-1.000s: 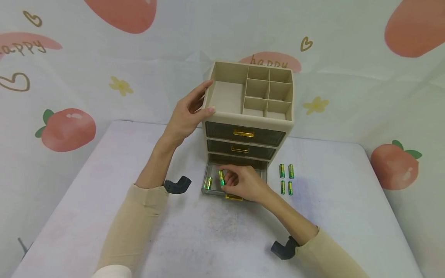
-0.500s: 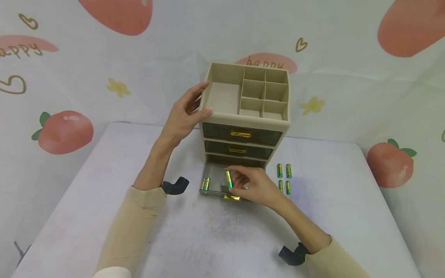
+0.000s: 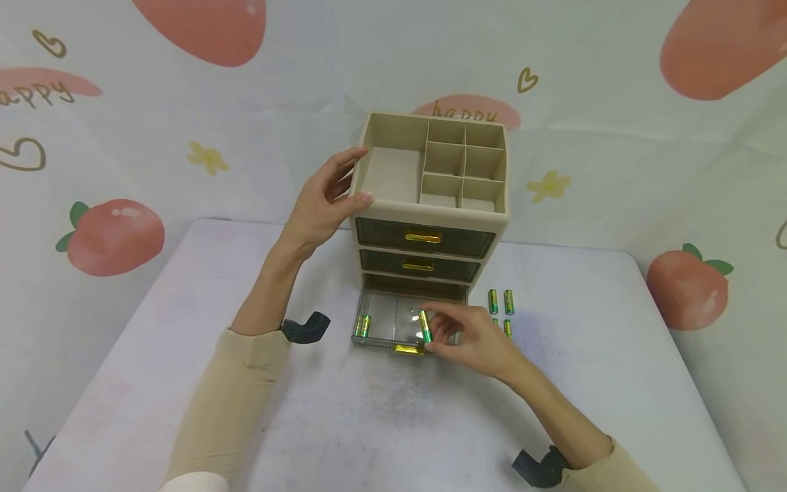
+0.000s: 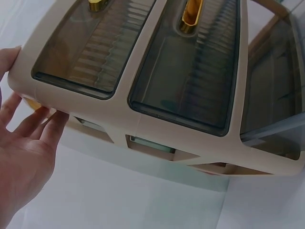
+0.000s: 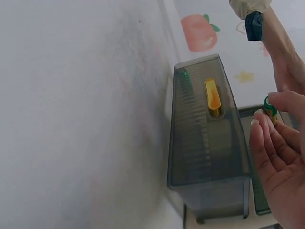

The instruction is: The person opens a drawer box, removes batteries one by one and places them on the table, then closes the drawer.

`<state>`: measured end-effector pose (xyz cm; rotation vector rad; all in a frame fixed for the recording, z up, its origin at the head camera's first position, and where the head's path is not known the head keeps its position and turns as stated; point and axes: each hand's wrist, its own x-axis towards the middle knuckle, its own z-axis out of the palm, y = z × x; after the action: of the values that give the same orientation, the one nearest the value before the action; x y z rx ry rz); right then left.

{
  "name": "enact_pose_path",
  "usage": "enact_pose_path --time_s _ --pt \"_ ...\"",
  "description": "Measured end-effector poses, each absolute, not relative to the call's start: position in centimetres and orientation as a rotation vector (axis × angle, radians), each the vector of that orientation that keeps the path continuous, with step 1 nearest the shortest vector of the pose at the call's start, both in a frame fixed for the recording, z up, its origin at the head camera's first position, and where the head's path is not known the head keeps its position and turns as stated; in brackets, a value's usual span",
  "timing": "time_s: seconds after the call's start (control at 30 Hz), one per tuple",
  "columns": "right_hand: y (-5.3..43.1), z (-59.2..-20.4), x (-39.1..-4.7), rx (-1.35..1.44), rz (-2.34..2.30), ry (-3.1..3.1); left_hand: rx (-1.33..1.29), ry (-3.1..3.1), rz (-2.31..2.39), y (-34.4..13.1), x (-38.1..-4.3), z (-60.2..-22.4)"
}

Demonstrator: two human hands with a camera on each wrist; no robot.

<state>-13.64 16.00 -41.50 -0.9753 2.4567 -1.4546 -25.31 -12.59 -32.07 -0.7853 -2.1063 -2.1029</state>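
A beige desktop drawer organizer (image 3: 430, 212) stands on the table, its bottom drawer (image 3: 393, 311) pulled out. My left hand (image 3: 320, 205) grips the organizer's upper left side; the left wrist view has the thumb and fingers around that corner. Between the thumb and fingers of my right hand (image 3: 470, 338) is a green-and-gold battery (image 3: 425, 326), held over the drawer's right part. In the right wrist view, one end of this battery (image 5: 270, 110) pokes out of the pinch. Batteries (image 3: 364, 326) stand side by side in the drawer's left front corner.
Several more batteries (image 3: 507, 302) lie on the table right of the organizer, some partly hidden by my right hand. The top tray (image 3: 396, 171) has one large and several small compartments. Two upper drawers (image 3: 424, 238) are closed. A patterned cloth hangs behind.
My right hand, pinching the battery, has moved right across the open drawer, away from the standing batteries. My left hand keeps its hold on the organizer. The head view has shifted slightly.
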Motion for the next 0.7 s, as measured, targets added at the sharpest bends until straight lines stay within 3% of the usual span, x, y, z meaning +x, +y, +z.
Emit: enact_pose_path --time_s 0.7 --pt "20.4 -42.5 -11.7 -0.918 -1.549 2.487 -0.775 -2.074 -2.159 -12.5 -25.3 -32.1"
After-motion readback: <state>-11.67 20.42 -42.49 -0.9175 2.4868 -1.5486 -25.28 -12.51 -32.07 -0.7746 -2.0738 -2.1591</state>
